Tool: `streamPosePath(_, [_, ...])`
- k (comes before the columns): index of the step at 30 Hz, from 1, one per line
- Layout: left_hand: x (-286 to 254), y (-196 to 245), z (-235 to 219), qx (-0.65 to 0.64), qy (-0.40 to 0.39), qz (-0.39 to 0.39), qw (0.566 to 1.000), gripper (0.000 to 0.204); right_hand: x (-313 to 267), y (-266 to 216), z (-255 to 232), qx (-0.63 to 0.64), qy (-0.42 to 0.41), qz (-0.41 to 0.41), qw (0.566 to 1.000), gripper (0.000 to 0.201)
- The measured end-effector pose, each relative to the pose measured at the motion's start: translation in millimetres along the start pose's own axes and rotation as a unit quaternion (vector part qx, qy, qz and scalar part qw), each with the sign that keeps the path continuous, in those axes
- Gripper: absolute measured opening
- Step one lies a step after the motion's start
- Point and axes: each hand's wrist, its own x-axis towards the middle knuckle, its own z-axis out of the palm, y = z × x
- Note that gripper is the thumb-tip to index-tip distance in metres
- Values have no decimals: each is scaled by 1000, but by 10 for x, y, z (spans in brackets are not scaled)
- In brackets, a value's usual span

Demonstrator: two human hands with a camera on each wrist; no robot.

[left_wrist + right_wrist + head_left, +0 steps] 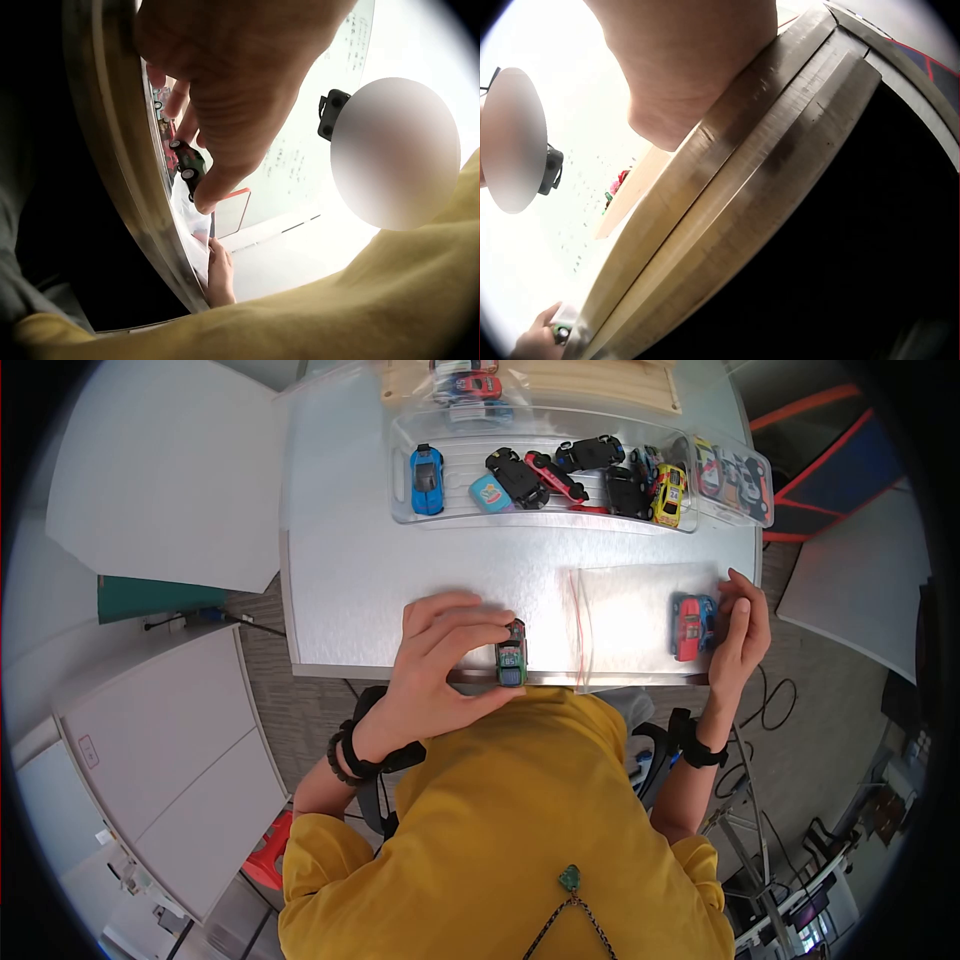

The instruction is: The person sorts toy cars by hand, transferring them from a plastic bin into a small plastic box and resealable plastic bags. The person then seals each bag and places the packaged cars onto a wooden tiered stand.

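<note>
My left hand (436,663) pinches a small dark green toy car (511,657) lengthwise, fingertips at its far end and thumb at its near end, close to the table's front edge. In the left wrist view the same toy car (190,166) shows its black wheels side-on by the thumb. To the right lies a clear zip bag (628,622) with a red toy car (687,628) and a blue toy car (708,622) at its right end. Beside that end rests my right hand (742,628), its fingers loosely bent at the bag's edge.
A clear plastic bin (460,523) across the back holds several toy cars and a small blue packet (490,493). Against its right end is a clear box (748,510) with more cars. Behind stand a wooden board (590,388) and another clear bag with cars.
</note>
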Motion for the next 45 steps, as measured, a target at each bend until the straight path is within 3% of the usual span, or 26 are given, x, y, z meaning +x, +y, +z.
streamPosePath(8, [236, 124, 326, -31, 11, 21, 999, 57, 0, -7, -6, 9, -4, -5, 1000, 32])
streamPosePath(13, [338, 175, 464, -36, 10, -25, 999, 53, -6, -39, -4, 3, -1, 8, 1000, 31])
streamPosePath(19, [444, 281, 578, -31, 9, -26, 999, 54, 8, -187, 7, -39, -8, 8, 999, 29])
streamPosePath(28, [514, 359, 675, 29, 4, 24, 999, 47, 5, -194, 4, -23, 1, 17, 1000, 29])
streamPosePath(32, [350, 177, 571, 61, 9, 79, 995, 44, 9, -199, -7, -18, 14, -5, 1000, 28])
streamPosePath(38, [417, 195, 508, 72, -114, 141, 981, 35, -35, -187, 27, -38, 49, 2, 998, 23])
streamPosePath(45, [533, 226, 482, 87, -265, 172, 945, 62, -53, -173, 40, -50, 68, 10, 996, 23])
